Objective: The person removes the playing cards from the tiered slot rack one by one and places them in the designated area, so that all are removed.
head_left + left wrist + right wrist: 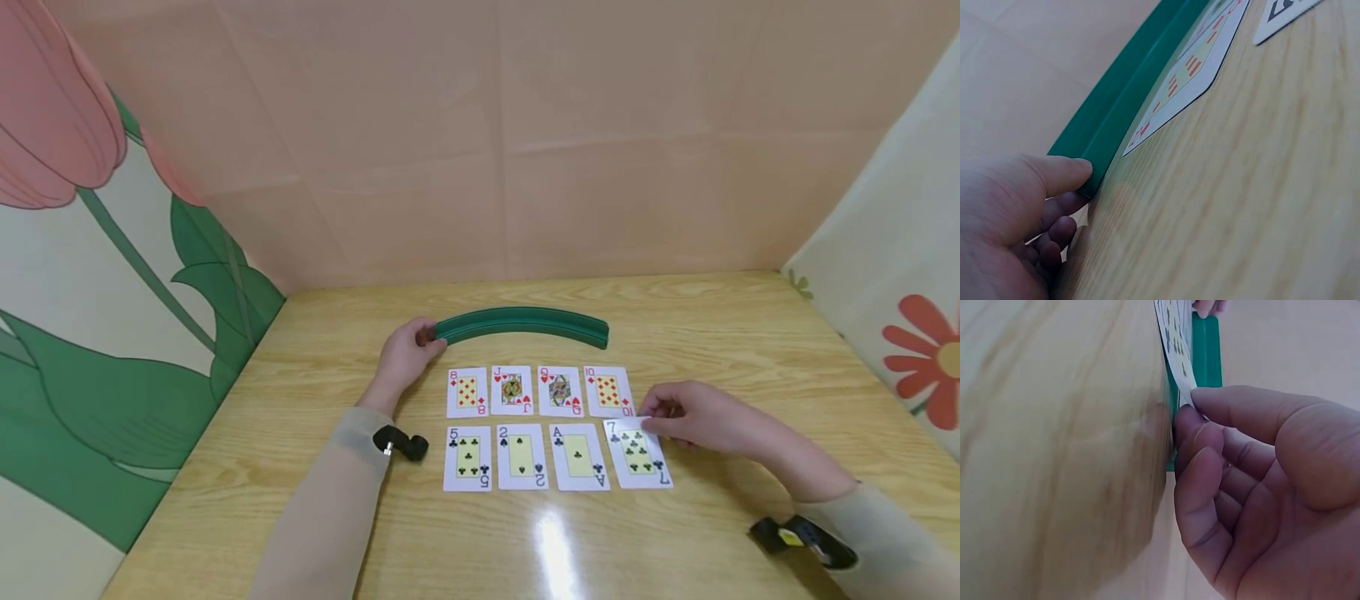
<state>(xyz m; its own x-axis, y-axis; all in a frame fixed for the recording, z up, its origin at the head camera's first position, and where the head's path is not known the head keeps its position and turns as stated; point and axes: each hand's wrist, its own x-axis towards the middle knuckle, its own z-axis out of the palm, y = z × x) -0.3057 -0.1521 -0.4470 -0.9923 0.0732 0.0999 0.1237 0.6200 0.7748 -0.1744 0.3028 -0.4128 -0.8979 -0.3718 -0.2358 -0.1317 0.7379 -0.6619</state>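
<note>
My left hand (405,358) pinches the left end of a green curved card holder (525,318) between thumb and fingers; the left wrist view shows the thumb on the holder (1129,94). My right hand (697,417) pinches the top right corner of the seven of clubs (637,457). In the right wrist view that card (1179,356) tilts up at the pinched corner. Left of it in the front row lie the ace of clubs (578,457), two of spades (522,457) and five of clubs (467,458).
Behind them lie the eight of diamonds (467,392), jack of hearts (512,390), queen of hearts (559,392) and ten of diamonds (608,391), face up. The wooden table (300,467) meets a pink backdrop (495,167) behind and patterned side panels.
</note>
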